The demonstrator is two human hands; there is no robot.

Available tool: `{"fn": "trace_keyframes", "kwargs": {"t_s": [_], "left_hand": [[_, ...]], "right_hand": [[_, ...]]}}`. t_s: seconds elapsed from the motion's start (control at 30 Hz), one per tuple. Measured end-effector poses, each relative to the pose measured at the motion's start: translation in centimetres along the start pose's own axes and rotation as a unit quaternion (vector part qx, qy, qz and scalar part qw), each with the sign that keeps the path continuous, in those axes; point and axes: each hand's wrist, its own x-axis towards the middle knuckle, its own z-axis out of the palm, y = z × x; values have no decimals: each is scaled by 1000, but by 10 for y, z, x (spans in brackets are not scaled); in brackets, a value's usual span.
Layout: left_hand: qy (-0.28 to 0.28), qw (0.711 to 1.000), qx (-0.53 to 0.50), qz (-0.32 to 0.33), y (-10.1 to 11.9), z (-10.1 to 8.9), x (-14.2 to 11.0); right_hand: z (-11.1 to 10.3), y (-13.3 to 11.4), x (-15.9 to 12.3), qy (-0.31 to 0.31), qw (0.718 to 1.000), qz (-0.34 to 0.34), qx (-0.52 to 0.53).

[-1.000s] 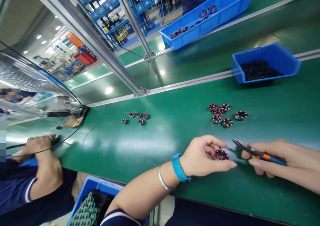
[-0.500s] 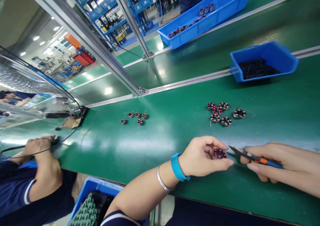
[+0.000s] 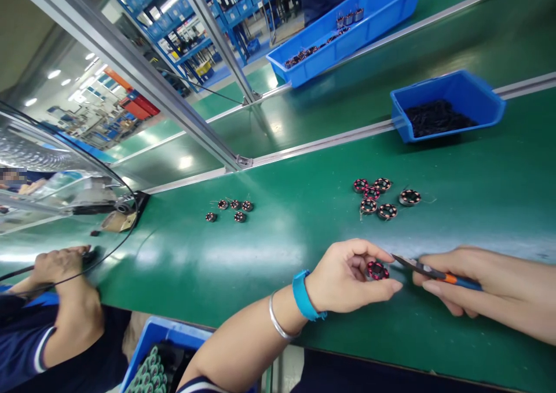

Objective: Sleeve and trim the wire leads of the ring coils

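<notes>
My left hand [image 3: 347, 277] is closed round a small round wound coil part [image 3: 377, 270], red and black, held just above the green belt [image 3: 282, 248]. My right hand [image 3: 469, 286] grips small cutters [image 3: 428, 271] with an orange and blue handle. Their tips touch the right side of the part. A blue wristband and a silver bangle sit on my left wrist. Behind my hands, a cluster of several similar coil parts [image 3: 377, 196] lies on the belt.
A second cluster of smaller coil parts [image 3: 230, 209] lies farther left. Two blue bins stand behind: a small bin [image 3: 447, 112] of black pieces and a long tray [image 3: 347, 28]. A co-worker's hand [image 3: 61, 265] rests at the left. A blue crate [image 3: 160, 361] of green-capped parts sits below.
My right hand has brought the cutters leftward until their tips reach the part in my left hand. The view has shifted slightly.
</notes>
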Motion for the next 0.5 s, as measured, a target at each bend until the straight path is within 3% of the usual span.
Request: {"fn": "trace_keyframes", "kwargs": {"t_s": [0.03,0.27,0.5], "left_hand": [[0,1000,-1,-1,1,0,0],[-1,1000,8,9,2,-1,-1],[-10,1000,9,17,1,-1,-1]], "right_hand": [[-2,-2,0,-19,1000,0,10],[-3,-9,1,1,1000,-14,14],[-8,-33,4,14,1000,11,10]]}}
